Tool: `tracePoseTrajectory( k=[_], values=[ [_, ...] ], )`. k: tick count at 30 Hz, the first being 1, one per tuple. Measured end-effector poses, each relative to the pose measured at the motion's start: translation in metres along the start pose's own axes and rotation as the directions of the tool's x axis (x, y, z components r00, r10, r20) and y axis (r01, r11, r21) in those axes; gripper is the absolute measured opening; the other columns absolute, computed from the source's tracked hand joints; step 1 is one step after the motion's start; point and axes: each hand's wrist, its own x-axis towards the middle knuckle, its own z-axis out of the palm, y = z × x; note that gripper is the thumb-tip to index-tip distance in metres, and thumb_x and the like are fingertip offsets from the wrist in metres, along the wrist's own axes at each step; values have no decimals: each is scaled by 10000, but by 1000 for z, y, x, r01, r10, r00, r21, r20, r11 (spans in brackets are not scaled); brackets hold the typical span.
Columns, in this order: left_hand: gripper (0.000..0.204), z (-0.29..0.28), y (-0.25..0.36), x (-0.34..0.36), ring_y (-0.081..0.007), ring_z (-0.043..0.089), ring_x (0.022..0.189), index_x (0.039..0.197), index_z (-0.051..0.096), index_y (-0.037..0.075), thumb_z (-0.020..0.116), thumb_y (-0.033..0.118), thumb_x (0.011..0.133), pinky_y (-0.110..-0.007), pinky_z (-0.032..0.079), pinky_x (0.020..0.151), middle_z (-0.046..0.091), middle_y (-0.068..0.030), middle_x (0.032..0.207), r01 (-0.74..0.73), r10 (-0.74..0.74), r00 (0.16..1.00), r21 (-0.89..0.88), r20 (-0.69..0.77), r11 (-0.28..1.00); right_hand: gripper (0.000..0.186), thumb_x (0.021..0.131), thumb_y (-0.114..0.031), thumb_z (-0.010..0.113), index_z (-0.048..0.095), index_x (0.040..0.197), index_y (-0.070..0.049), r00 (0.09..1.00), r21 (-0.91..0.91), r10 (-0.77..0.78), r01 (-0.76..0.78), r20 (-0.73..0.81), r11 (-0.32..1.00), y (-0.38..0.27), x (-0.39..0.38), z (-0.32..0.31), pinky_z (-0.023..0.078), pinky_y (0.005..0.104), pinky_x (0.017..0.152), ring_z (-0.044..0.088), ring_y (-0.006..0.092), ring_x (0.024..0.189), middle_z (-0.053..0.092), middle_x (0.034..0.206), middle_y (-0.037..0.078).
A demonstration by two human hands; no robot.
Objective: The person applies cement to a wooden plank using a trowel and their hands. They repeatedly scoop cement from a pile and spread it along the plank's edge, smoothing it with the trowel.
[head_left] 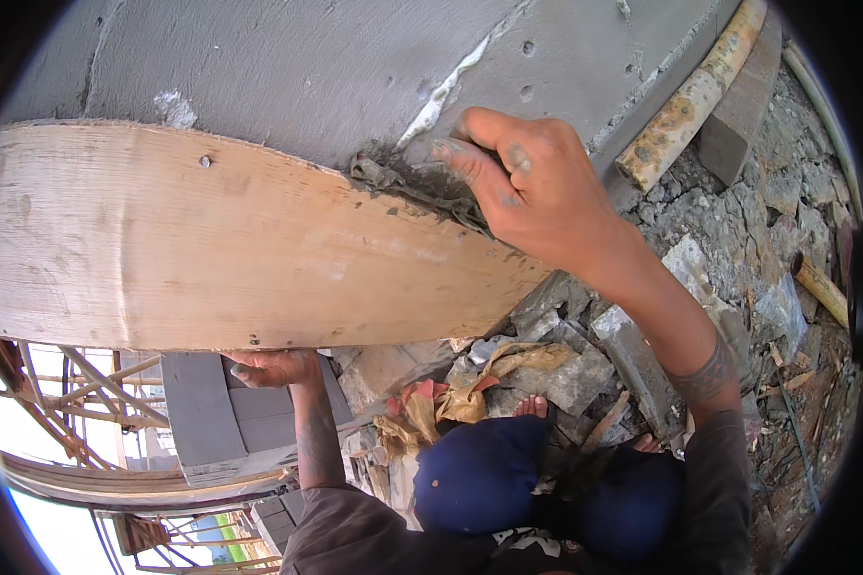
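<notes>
A broad plywood board (211, 240) with a few nail heads lies along the grey plastered surface (288, 67). My left hand (276, 368) is at the board's lower edge, seemingly gripping it; its fingertips are partly hidden by the board. Above the opposite edge is my right hand (532, 177), smeared with grey cement, its thumb and index finger curled toward each other. What they hold, if anything, cannot be made out. Beneath it, dark crumpled wet material (408, 187) fills the seam between board and plaster. A white streak (455, 86) runs up the plaster from there.
A mud-stained bamboo pole (695, 96) and a grey block (738, 110) lie at upper right. Broken concrete (652, 355) and torn brown paper (460, 398) cover the ground around my bare feet. Wooden scaffolding (77, 393) and grey blockwork (206, 407) stand at lower left.
</notes>
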Motion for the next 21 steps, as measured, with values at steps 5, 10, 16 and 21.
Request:
tracePoseTrajectory(
  k=[5, 10, 16, 21],
  values=[
    [894, 0, -1, 0, -361, 455, 1433, 1630, 229, 164, 540, 642, 942, -582, 446, 1145, 359, -147, 1622, 10, -10, 1000, 5, -4, 1000, 136, 905, -65, 698, 599, 910, 28, 995, 105, -91, 87, 38, 991, 13, -16, 11, 459, 500, 597, 606, 455, 637, 578, 661, 231],
    [903, 2, 2, 0, -360, 501, 1394, 1624, 238, 138, 548, 638, 939, -578, 481, 1109, 425, -171, 1571, 1, 0, 999, 16, -37, 1000, 133, 868, -33, 701, 576, 858, 10, 979, 116, -201, 198, 17, 973, 16, -8, 21, 452, 484, 565, 608, 442, 627, 558, 641, 208],
    [890, -3, 0, -2, -324, 536, 1350, 1551, 356, 71, 469, 709, 940, -538, 502, 1080, 481, -184, 1508, 20, -23, 995, -29, -96, 999, 168, 848, -18, 692, 557, 749, -9, 980, 128, -196, 190, 31, 973, 18, 0, 32, 424, 456, 494, 575, 400, 521, 524, 572, 186],
    [941, -28, 6, 0, -307, 576, 1294, 1507, 416, 24, 510, 735, 898, -501, 532, 1024, 559, -211, 1408, 85, -75, 995, -161, 69, 983, 184, 835, -21, 715, 558, 738, -22, 964, 60, -259, 263, -68, 963, 19, 7, 41, 404, 412, 451, 547, 348, 455, 500, 542, 151]
  ],
)
